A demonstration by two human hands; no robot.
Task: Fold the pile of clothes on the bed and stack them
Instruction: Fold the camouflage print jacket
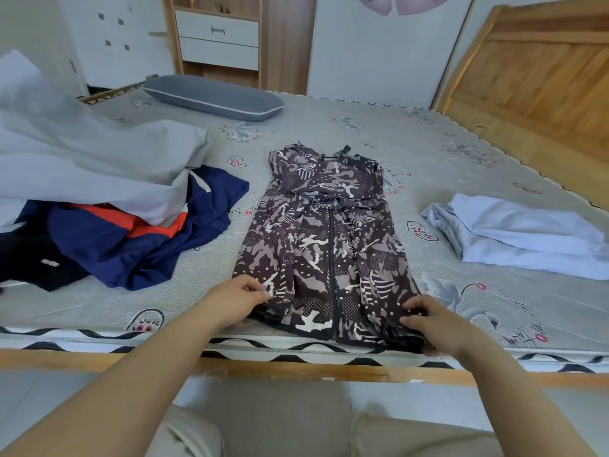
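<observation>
A dark patterned dress (pixel 324 245) lies flat along the bed, neckline at the far end and hem at the near edge. My left hand (pixel 235 301) pinches the hem's left corner. My right hand (pixel 428 321) grips the hem's right corner at the mattress edge. To the left lies a heap of unfolded clothes: a navy and orange garment (pixel 138 239) and a black one (pixel 29 258). On the right sits a folded light blue garment (pixel 527 235).
A grey sheet or duvet (pixel 82 159) is bunched over the left heap. A grey pillow (pixel 214 97) lies at the far side of the mattress (pixel 412 136). A wooden headboard (pixel 534 67) stands at the right. Drawers (pixel 217 37) are beyond the bed.
</observation>
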